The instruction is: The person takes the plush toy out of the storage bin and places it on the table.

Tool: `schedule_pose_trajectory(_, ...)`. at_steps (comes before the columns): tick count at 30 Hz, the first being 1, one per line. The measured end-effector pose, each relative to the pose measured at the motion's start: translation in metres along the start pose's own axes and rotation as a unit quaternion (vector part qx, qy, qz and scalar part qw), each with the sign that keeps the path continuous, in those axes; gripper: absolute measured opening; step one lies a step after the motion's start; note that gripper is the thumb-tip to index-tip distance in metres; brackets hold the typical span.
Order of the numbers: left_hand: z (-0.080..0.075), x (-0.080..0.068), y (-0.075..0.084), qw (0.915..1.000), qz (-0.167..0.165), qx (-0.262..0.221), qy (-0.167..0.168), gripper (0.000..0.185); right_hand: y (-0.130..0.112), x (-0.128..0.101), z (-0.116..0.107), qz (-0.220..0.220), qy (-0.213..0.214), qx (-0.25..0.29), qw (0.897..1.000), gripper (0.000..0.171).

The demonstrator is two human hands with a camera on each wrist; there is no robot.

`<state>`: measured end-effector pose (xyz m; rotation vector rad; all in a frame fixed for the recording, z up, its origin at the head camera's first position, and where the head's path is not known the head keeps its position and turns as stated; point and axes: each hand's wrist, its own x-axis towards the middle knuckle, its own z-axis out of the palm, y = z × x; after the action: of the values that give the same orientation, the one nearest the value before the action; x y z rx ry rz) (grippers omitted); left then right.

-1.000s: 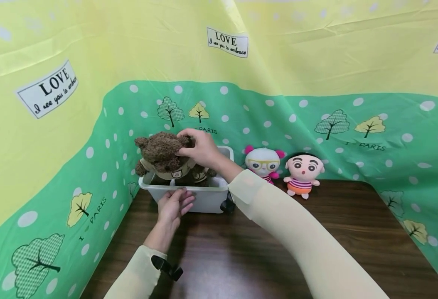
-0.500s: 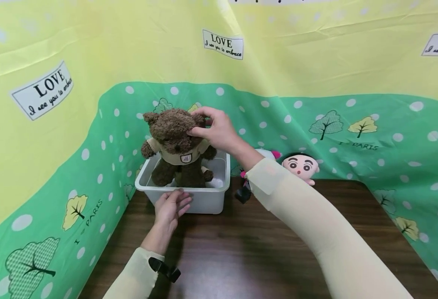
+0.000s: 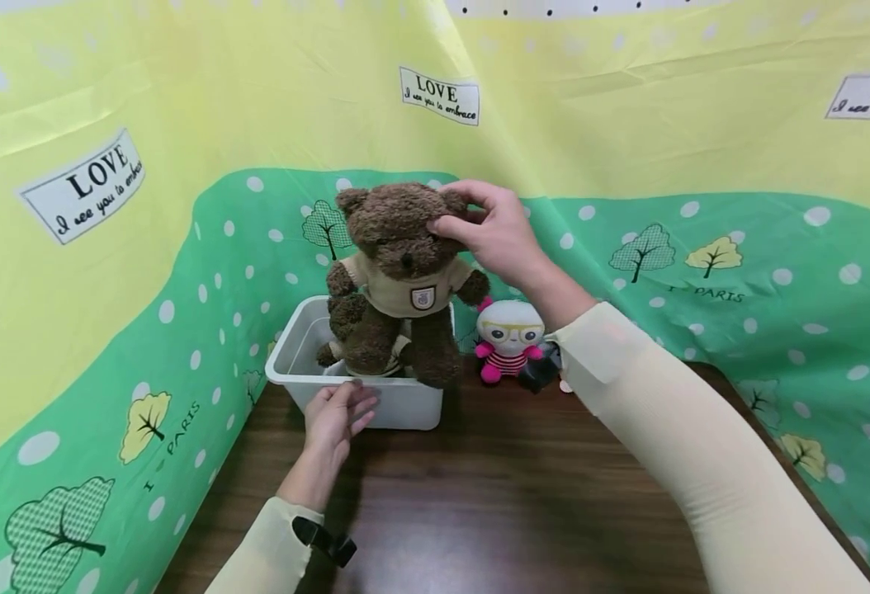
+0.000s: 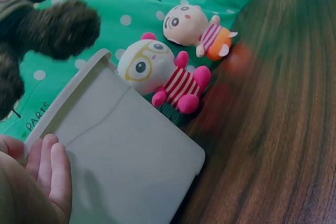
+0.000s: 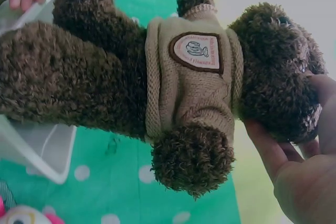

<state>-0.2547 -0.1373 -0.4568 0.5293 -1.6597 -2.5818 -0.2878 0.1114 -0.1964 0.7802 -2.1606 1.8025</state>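
A brown teddy bear [image 3: 405,247] in a beige knitted sweater with a badge is held up over the white plastic bin [image 3: 413,404]. My right hand [image 3: 498,227] grips it by the side of its head at the ear; in the right wrist view thumb and fingers press into the curly fur. The bear hangs upright, its legs in front of the bin's right part. Partly hidden behind its legs, a second brown plush [image 3: 353,330] with some beige cloth lies in the bin. My left hand [image 3: 334,417] holds the bin's front rim, fingers along the outer wall.
Right of the bin, a plush panda [image 3: 509,334] with yellow glasses and a striped body sits against the cloth backdrop [image 3: 257,239]. A plush boy doll [image 4: 197,30] in striped top and orange shorts stands beyond it, mostly behind my right arm in the head view. Beneath is a dark wooden table [image 3: 479,487].
My right hand has lifted the teddy bear up out of the bin and moved it to the right. The second plush has become more visible. My left hand stays at the rim.
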Motion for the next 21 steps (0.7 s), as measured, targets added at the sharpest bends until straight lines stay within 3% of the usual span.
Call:
schedule_pose_trajectory(10,0.0,0.0,-0.001,1.0,-0.004,-0.003,0.001,0.026,0.025,-0.023,-0.055,-0.021,0.042,-0.003,0.999,0.03)
schedule_pose_trajectory(21,-0.001,0.003,-0.003,1.0,0.0,-0.009,0.001,0.026,0.05,-0.071,-0.104,0.051,0.072,-0.08,0.993,0.033)
